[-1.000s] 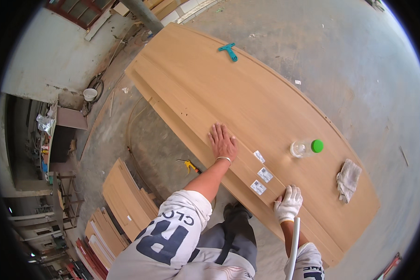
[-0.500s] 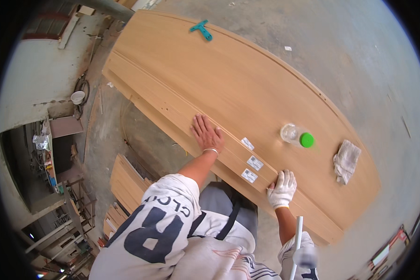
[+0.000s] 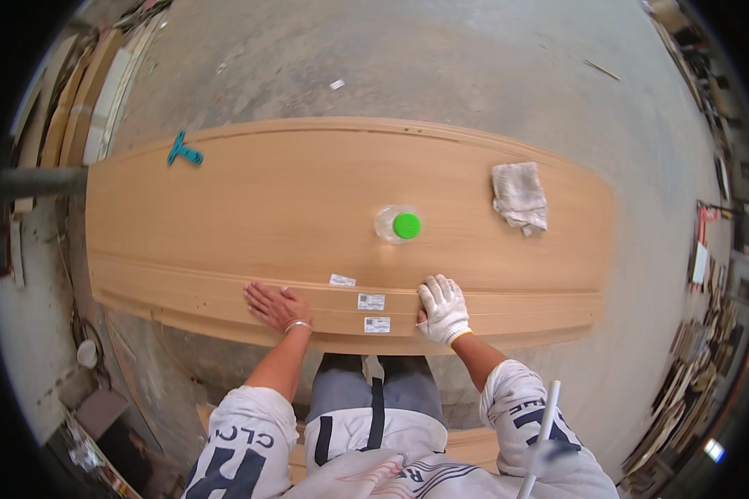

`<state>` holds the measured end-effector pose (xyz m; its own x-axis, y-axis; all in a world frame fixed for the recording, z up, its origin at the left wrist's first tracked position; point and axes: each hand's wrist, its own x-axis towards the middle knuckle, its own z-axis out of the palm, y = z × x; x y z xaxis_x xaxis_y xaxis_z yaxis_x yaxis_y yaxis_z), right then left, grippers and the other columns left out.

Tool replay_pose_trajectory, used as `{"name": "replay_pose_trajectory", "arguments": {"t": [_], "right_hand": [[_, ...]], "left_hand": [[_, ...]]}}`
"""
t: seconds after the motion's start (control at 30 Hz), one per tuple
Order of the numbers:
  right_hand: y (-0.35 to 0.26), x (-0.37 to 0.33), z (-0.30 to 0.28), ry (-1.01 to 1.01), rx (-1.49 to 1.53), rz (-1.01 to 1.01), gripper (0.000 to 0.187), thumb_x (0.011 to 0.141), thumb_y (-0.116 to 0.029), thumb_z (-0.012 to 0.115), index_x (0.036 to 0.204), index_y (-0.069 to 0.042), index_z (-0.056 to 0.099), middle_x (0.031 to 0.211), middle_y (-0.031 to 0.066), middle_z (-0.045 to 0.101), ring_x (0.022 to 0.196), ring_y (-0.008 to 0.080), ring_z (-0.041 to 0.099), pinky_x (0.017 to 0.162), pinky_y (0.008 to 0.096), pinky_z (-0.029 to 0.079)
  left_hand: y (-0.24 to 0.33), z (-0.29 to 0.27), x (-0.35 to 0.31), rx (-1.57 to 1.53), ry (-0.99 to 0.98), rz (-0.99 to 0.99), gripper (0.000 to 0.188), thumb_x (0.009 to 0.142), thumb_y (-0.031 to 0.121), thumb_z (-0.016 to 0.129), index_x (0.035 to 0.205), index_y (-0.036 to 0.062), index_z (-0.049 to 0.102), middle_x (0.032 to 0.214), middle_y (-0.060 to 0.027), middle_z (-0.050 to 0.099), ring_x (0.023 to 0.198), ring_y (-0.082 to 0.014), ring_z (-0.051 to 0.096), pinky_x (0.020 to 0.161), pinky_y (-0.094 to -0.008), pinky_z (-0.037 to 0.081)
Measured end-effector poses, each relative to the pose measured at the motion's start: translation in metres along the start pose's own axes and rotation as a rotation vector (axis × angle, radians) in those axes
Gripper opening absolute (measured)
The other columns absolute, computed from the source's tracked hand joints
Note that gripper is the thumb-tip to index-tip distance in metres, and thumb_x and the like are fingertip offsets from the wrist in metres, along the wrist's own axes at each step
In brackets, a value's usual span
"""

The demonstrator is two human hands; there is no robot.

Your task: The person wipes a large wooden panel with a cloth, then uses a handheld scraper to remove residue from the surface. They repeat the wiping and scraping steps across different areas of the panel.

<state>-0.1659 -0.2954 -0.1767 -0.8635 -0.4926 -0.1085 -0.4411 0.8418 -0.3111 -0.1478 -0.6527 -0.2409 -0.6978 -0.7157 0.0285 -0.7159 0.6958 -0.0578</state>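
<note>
My bare left hand (image 3: 279, 306) lies flat with fingers stretched on narrow wood-coloured boards (image 3: 208, 295) along the near side of a wide wooden panel (image 3: 266, 208). A bracelet is round that wrist. My right hand (image 3: 444, 309), in a white knitted glove, rests over the same boards, right of the paper labels, its fingers laid forward and slightly bent. Between the hands are three printed labels (image 3: 371, 302). Beyond them, on the panel, stands a clear plastic jar (image 3: 386, 223) with a green lid (image 3: 407, 225).
A teal T-shaped tool (image 3: 184, 150) lies on the panel's far left. A folded greyish cloth (image 3: 519, 197) lies at its right. Stacked boards (image 3: 83, 108) lean at the far left. Concrete floor (image 3: 408, 75) surrounds the panel, and more planks (image 3: 682, 366) lie at the right.
The view has turned, so the panel now runs straight across. Both hands still rest on the narrow boards; the jar, cloth and teal tool keep their places on the panel.
</note>
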Motion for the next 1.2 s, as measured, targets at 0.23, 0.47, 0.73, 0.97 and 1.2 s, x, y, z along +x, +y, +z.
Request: {"name": "replay_pose_trajectory", "arguments": {"t": [0.23,0.47,0.73,0.97,1.2], "right_hand": [[0.010,-0.015,0.026,0.030,0.140,0.153,0.055,0.069,-0.024,0.072,0.119,-0.005,0.061,0.129,0.0192,0.059,0.126,0.0394,0.054,0.109,0.0536,0.042],[0.000,-0.019,0.025,0.054,0.161,0.152,0.045,0.071,-0.021,0.072,0.113,-0.007,0.063,0.119,0.0150,0.061,0.115,0.0346,0.056,0.102,0.0477,0.045],[-0.191,0.008,-0.082,0.716,0.798,0.289,0.061,0.088,-0.014,0.063,0.146,0.000,0.050,0.136,0.0211,0.061,0.130,0.0366,0.056,0.112,0.0450,0.042],[-0.245,-0.077,-0.169,0.462,2.167,0.176,0.039,0.102,-0.003,0.047,0.140,0.004,0.056,0.124,0.0134,0.069,0.113,0.0218,0.066,0.097,0.0321,0.052],[-0.128,-0.086,-0.187,0.618,1.995,0.344,0.032,0.102,-0.001,0.043,0.127,0.004,0.063,0.111,0.0139,0.072,0.101,0.0209,0.068,0.095,0.0342,0.054]], "left_hand": [[0.003,0.003,-0.001,0.050,0.018,-0.010,0.073,0.098,0.033,0.049,0.160,-0.0005,0.030,0.170,-0.0188,0.026,0.159,-0.0342,0.020,0.127,-0.0524,0.018],[-0.005,-0.016,0.018,-0.018,-0.165,-0.060,0.067,0.095,0.032,0.060,0.153,0.0037,0.042,0.166,-0.0167,0.035,0.153,-0.0349,0.032,0.123,-0.0519,0.027],[0.031,-0.065,-0.064,-0.320,-0.380,0.099,0.050,0.087,0.022,0.076,0.130,0.0024,0.061,0.140,-0.0152,0.059,0.127,-0.0373,0.055,0.105,-0.0505,0.045],[0.173,-0.068,-0.244,-0.628,-0.525,0.187,0.025,0.088,0.021,0.062,0.095,0.0051,0.080,0.103,-0.0232,0.076,0.099,-0.0414,0.072,0.089,-0.0481,0.057],[0.223,0.003,-0.251,-0.725,-0.722,0.096,0.024,0.087,0.019,0.062,0.091,0.0013,0.078,0.098,-0.0250,0.076,0.093,-0.0426,0.074,0.087,-0.0484,0.058]]}}
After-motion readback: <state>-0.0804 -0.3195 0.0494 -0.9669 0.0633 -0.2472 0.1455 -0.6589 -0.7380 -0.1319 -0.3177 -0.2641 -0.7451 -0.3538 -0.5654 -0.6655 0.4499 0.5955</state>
